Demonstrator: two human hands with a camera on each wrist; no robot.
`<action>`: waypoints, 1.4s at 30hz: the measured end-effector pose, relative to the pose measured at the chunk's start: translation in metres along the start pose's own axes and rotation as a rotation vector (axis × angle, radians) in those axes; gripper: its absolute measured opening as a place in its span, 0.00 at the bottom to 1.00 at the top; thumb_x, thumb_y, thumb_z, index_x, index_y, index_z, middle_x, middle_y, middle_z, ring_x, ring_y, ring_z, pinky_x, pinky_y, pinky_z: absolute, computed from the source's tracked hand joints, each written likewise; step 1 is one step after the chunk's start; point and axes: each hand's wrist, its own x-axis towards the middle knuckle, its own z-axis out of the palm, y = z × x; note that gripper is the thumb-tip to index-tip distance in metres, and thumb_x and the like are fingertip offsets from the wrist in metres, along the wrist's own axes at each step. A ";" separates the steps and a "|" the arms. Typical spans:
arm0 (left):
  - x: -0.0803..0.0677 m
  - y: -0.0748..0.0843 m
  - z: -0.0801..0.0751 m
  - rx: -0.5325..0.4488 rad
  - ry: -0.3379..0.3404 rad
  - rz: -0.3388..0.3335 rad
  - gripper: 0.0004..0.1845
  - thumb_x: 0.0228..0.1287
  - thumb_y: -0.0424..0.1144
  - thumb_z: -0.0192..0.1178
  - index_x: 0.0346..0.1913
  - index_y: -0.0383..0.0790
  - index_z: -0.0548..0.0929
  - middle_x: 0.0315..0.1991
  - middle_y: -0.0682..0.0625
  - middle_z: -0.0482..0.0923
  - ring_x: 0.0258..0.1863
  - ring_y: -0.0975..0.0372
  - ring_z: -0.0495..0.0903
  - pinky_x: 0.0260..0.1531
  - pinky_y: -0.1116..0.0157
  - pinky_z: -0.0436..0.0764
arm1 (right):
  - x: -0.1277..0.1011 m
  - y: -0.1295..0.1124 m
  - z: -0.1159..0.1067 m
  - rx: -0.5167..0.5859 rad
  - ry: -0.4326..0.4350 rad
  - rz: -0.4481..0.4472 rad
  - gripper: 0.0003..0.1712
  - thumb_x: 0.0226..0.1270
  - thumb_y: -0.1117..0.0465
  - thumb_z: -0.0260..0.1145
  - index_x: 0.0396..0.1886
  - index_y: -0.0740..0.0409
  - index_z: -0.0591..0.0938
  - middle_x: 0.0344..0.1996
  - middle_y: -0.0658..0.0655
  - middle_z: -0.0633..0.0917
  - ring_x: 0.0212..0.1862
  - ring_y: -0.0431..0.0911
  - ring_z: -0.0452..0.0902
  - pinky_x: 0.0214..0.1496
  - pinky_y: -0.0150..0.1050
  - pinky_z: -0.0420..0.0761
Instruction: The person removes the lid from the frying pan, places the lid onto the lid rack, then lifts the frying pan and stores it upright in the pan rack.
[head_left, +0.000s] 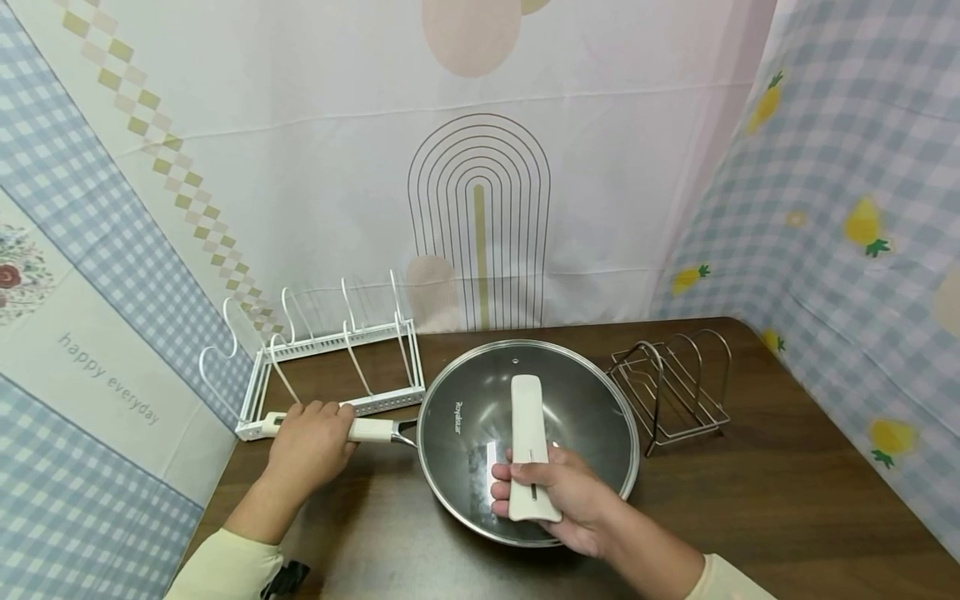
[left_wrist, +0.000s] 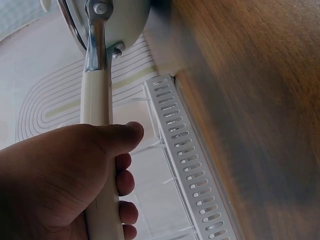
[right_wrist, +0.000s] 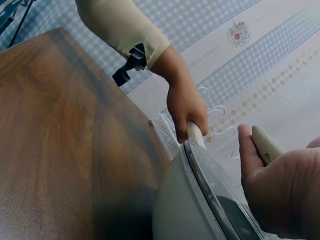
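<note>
Gripping the wok's cream handle (head_left: 371, 430), the left hand (head_left: 309, 446) steadies the wok (head_left: 600, 467) mid-bench (head_left: 787, 500). At six o'clock the right hand (head_left: 573, 500) clasps the glass lid's grip (head_left: 527, 433); the lid (head_left: 480, 400) is still seated, both racks unfilled.
</note>
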 end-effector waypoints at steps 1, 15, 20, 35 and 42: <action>0.000 0.000 0.000 0.003 -0.004 -0.001 0.21 0.45 0.43 0.78 0.30 0.38 0.74 0.25 0.44 0.76 0.29 0.47 0.78 0.30 0.49 0.73 | 0.000 0.000 0.000 0.001 0.001 0.002 0.23 0.74 0.70 0.58 0.61 0.75 0.62 0.44 0.64 0.82 0.42 0.51 0.85 0.53 0.52 0.84; -0.003 0.002 -0.001 0.016 0.002 0.001 0.21 0.44 0.43 0.79 0.30 0.38 0.75 0.27 0.43 0.79 0.30 0.46 0.80 0.30 0.48 0.74 | -0.001 -0.002 -0.003 0.014 -0.055 0.027 0.18 0.82 0.61 0.52 0.59 0.72 0.64 0.37 0.55 0.77 0.34 0.45 0.79 0.45 0.46 0.86; -0.003 0.001 0.000 0.017 0.001 0.003 0.21 0.44 0.43 0.79 0.30 0.38 0.75 0.27 0.43 0.79 0.30 0.46 0.80 0.30 0.48 0.74 | -0.001 -0.004 -0.008 -0.017 -0.049 0.034 0.21 0.81 0.60 0.53 0.60 0.72 0.63 0.34 0.54 0.78 0.30 0.44 0.79 0.39 0.41 0.85; -0.003 0.001 0.001 0.012 0.002 -0.001 0.20 0.45 0.42 0.78 0.30 0.38 0.74 0.27 0.43 0.79 0.30 0.46 0.79 0.30 0.48 0.74 | 0.000 -0.001 -0.001 -0.095 0.073 -0.010 0.24 0.83 0.53 0.53 0.61 0.69 0.62 0.34 0.55 0.79 0.29 0.43 0.80 0.36 0.44 0.87; -0.002 0.001 0.000 0.016 0.000 -0.002 0.20 0.45 0.42 0.78 0.30 0.38 0.75 0.27 0.43 0.79 0.30 0.46 0.79 0.29 0.48 0.74 | 0.003 0.002 0.003 -0.113 0.136 -0.020 0.24 0.83 0.52 0.53 0.60 0.68 0.62 0.32 0.54 0.78 0.27 0.42 0.79 0.31 0.43 0.86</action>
